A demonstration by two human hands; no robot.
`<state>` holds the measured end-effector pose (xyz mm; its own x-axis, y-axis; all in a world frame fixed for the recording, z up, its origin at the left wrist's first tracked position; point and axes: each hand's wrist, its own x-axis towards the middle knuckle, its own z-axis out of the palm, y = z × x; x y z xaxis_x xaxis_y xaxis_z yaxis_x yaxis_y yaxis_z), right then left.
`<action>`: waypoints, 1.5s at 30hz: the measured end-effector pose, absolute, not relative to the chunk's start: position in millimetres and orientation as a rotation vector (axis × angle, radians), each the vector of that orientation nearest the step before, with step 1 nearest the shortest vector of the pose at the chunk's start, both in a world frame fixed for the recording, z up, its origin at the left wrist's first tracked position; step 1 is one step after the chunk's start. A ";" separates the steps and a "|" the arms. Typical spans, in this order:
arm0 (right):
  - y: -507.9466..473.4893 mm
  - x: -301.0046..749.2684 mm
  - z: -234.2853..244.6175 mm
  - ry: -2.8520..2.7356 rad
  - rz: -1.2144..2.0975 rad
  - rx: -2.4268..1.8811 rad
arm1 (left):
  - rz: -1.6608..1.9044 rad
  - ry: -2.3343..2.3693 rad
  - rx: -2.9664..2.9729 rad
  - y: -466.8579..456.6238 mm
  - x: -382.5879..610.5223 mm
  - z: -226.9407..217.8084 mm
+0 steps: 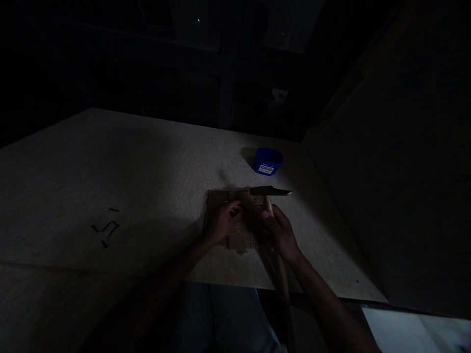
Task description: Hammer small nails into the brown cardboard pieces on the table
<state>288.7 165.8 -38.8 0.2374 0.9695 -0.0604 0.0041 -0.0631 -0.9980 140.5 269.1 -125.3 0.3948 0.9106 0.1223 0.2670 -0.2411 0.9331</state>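
1. One hammer [274,196] lies over the wooden piece, its dark metal head pointing right and its wooden handle running down toward the person.
2. One small wooden piece [235,218] sits near the middle of the desk [110,166], partly covered by both hands.
3. The right hand [281,233] is clenched around the hammer's handle just below the head.
4. The left hand [222,223] rests on the wooden piece, fingers pinched together; what they hold is too dark to make out.
5. One blue tub [267,161] stands well apart, behind the hammer.
6. A few dark nails [106,228] lie scattered at the left; their exact count is unclear.
7. The background is almost black.
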 end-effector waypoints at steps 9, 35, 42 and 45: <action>192.2 287.9 -69.0 -0.592 1.338 -1.204 | 0.882 1.001 1.673 267.7 142.3 -118.0; 188.0 288.6 -85.3 -0.576 1.296 -1.145 | 0.914 0.969 1.630 269.9 144.0 -118.4; 187.4 288.7 -84.9 -0.515 1.316 -1.063 | 0.846 0.971 1.835 267.7 141.5 -118.6; 187.2 288.2 -84.2 -0.516 1.313 -1.072 | 0.882 0.942 1.964 268.4 144.0 -115.6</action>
<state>288.2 187.2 -84.2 0.2397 0.9374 -0.2527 -0.5148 -0.0980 -0.8517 144.0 268.4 -115.6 0.4866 0.8374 0.2488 0.3034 -0.4291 0.8507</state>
